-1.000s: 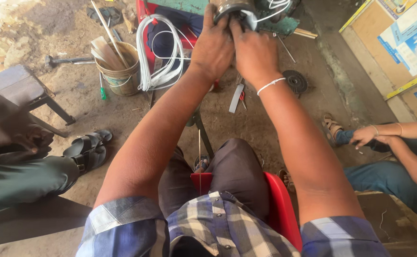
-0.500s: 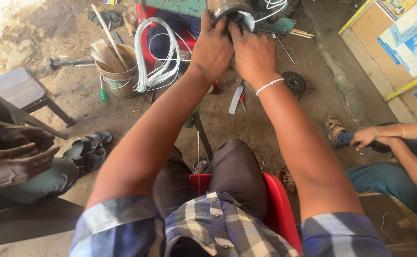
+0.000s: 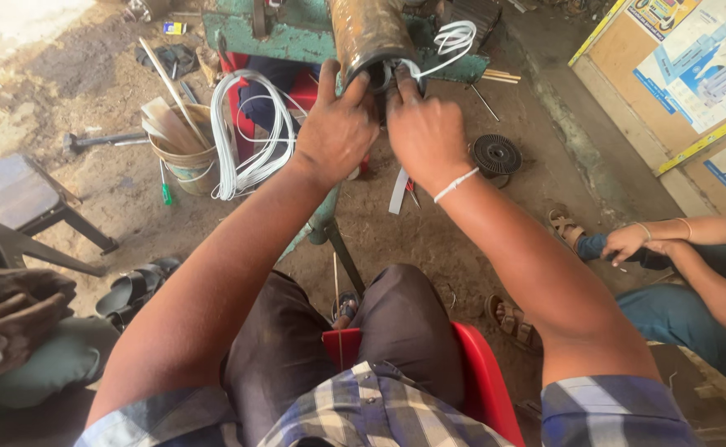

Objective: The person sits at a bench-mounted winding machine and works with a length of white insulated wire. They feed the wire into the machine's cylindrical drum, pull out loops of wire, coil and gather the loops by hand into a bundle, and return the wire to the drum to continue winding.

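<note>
A rusty metal cylinder (image 3: 369, 33) lies on a green stand (image 3: 297, 37), its open end toward me. My left hand (image 3: 338, 128) grips the left side of that end with its fingers on the rim. My right hand (image 3: 423, 132), with a white band on the wrist, presses its fingers into the opening beside the left hand. White wire (image 3: 454, 37) comes out of the opening and loops to the right. What my fingertips hold inside the opening is hidden.
A coil of white wire (image 3: 251, 141) hangs left of the stand beside a bucket (image 3: 182, 157) of sticks. A black disc (image 3: 496, 153) lies on the dirt floor. One person's hands (image 3: 11, 319) are at left, another person's arm (image 3: 686, 240) at right. A stool (image 3: 15, 199) stands left.
The view has tilted down, so the cylinder and my hands sit lower in frame. The hands of the person at left came into view. My grip at the cylinder end stays the same.
</note>
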